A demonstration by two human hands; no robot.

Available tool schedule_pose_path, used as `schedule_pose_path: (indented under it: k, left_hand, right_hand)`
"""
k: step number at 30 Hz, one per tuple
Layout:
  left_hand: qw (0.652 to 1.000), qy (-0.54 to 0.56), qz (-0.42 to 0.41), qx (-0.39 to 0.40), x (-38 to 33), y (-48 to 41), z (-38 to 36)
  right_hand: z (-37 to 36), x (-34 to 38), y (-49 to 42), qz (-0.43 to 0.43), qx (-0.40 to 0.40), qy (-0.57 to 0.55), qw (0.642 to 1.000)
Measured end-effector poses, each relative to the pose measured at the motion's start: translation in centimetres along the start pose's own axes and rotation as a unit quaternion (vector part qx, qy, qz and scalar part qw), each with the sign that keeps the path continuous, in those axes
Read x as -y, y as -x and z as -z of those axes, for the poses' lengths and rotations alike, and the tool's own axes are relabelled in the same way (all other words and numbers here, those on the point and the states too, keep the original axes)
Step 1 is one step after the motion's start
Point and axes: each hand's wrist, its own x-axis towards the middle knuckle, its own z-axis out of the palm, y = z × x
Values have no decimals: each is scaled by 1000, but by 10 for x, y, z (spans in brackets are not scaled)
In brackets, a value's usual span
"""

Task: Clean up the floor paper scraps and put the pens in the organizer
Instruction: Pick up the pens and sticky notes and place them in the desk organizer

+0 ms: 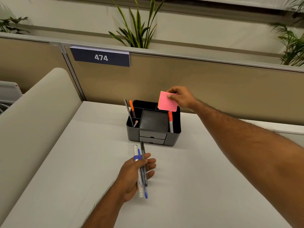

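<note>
A black desk organizer (134, 132) stands on the white desk (82, 162) near the partition. It holds an orange pen (132, 107) and a grey pen at its left side and an orange-capped marker (170, 120) at its right. My right hand (182, 97) holds a pink sticky-note pad (166, 103) above the organizer's back right corner. In front of the organizer, my left hand (131, 175) grips a bundle of pens (141, 170): a white marker, a blue pen and a dark pen.
A beige partition (213, 83) with a sign reading 474 (101, 57) runs behind the desk. Plants (138, 30) stand beyond it. A cream chair back or panel (32, 112) rises at the left of the desk.
</note>
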Motion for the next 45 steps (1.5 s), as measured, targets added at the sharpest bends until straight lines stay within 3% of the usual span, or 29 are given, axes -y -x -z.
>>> schedule_pose_path:
  k: [9,15,16,18,21,23,27,34,45]
  left_hand:
    - [1000,7,2,9,-3,2,-3]
    - [999,0,-7,32,-10,9,-6]
    - [999,-3,-8,37,-11,10,-7]
    - [999,-18,-15,48,-12,13,-9]
    - [996,-56,-39,61,-12,20,-12]
    - [994,-81,-53,57,-12,24,-15]
    - [993,-86,-67,42,-11,28,-16]
    - [992,-90,-65,63,-19,27,-8]
    - [995,-38,-50,77,-21,20,3]
  right_hand:
    - [-2,-7,24,-7,0,86,996]
    - [-4,30,76,70,-191,52,978]
    - [-10,39,90,83,-188,18,978]
    - [-29,53,119,89,-99,-23,991]
    - [-66,63,156,16,94,0,995]
    - [-84,67,171,-38,142,-34,989]
    - [-90,74,178,-52,123,-121,984]
    - [-79,72,174,-70,218,-149,962]
    - [-58,64,140,-96,89,-255,958]
